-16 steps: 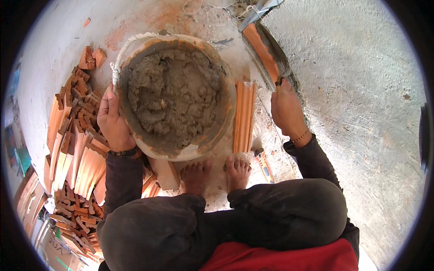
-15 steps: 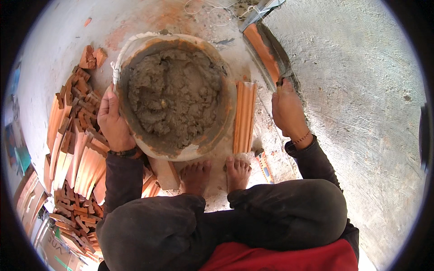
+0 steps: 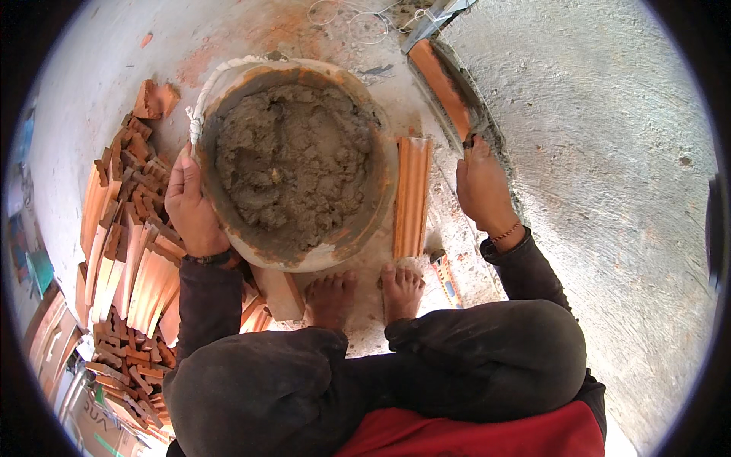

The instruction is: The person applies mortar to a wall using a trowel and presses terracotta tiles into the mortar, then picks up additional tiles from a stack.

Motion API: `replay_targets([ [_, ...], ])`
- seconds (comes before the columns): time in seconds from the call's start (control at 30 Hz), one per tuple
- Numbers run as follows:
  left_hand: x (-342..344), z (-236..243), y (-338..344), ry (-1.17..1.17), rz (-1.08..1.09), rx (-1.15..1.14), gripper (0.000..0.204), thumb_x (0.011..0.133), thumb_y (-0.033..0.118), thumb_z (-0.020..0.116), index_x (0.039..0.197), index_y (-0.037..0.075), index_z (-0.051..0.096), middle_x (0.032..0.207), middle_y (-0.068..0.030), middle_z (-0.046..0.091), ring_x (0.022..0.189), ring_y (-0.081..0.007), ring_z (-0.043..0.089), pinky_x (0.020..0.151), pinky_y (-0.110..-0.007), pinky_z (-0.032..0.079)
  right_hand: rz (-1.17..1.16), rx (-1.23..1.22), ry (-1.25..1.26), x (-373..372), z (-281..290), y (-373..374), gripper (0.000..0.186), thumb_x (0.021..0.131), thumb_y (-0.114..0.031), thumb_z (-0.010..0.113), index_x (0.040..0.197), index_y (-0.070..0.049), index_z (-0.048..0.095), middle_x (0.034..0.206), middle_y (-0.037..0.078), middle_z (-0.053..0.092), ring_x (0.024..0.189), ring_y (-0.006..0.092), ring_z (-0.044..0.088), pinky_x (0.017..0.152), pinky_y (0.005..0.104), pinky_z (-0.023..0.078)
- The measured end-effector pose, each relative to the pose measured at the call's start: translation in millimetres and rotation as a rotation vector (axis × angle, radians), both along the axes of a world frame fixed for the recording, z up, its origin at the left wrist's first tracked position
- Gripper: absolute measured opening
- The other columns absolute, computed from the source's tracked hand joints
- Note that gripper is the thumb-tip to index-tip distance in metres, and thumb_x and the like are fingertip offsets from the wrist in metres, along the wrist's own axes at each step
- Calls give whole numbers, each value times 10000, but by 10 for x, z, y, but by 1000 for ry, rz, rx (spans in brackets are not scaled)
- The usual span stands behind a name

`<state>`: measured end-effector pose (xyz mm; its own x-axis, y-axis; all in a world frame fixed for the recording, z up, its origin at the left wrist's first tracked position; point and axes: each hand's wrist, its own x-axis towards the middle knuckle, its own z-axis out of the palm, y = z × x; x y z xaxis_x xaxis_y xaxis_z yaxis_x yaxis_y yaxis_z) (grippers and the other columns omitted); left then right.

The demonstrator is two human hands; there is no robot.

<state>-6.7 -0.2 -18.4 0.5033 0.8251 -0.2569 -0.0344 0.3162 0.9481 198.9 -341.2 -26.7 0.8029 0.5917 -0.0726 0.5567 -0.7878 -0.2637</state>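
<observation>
Two hands of yours are at work, spread wide on either side of your knees. Your left hand (image 3: 194,206) has its thumb and fingers pinched on the lower end of the white rope handle (image 3: 204,99), right at the left rim of the round bucket (image 3: 304,261). That bucket stands on the floor (image 3: 259,27) in front of your bare feet (image 3: 330,297), holding wet grey mortar (image 3: 297,160) with a lumpy surface. Your right hand (image 3: 485,190) is closed around the handle of a tool (image 3: 467,142), most of it hidden by your fingers, so you cannot tell its full shape from here. It sits at the near end of a narrow orange terracotta strip (image 3: 442,84), which lies beside the rough grey concrete surface (image 3: 594,152) on your right. Between bucket and right hand lies a ridged terracotta piece (image 3: 411,198), with an orange-and-blue handled item (image 3: 445,278) near its lower end. To your left, beyond your wrist, terracotta pieces (image 3: 145,228) are heaped, and a broken chunk (image 3: 156,99) lies at the far end of them
</observation>
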Motion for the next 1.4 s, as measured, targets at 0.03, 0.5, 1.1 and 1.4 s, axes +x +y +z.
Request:
replay_targets([
  [0.03,-2,17,5,43,25,39,388,1029,253,546,1270,-48,590,1168,-67,660,1038,-120,610,900,-267,489,-16,-5,29,-24,29,39,439,913,-79,514,1263,172,431,1032,375,598,877,504,614,782,530,501],
  [0.5,21,76,-22,88,32,81,381,1033,249,538,1272,-42,595,1161,-57,661,1035,-118,603,910,-273,482,-45,39,51,-45,165,93,427,920,-101,519,1245,166,448,1065,386,589,927,508,604,821,534,492],
  [1.1,34,89,-31,57,56,57,376,1033,249,537,1265,-42,595,1165,-63,662,1014,-121,616,879,-274,504,-76,29,134,-6,83,70,376,858,-28,493,1208,93,432,1050,333,590,901,504,600,778,558,479],
  [1.4,2,62,6,155,18,75,434,1045,254,495,1367,-36,519,1305,-77,594,1135,-152,576,975,-292,455,30,42,-32,-33,23,0,439,912,-79,513,1267,160,413,974,364,601,885,501,608,783,542,488],
])
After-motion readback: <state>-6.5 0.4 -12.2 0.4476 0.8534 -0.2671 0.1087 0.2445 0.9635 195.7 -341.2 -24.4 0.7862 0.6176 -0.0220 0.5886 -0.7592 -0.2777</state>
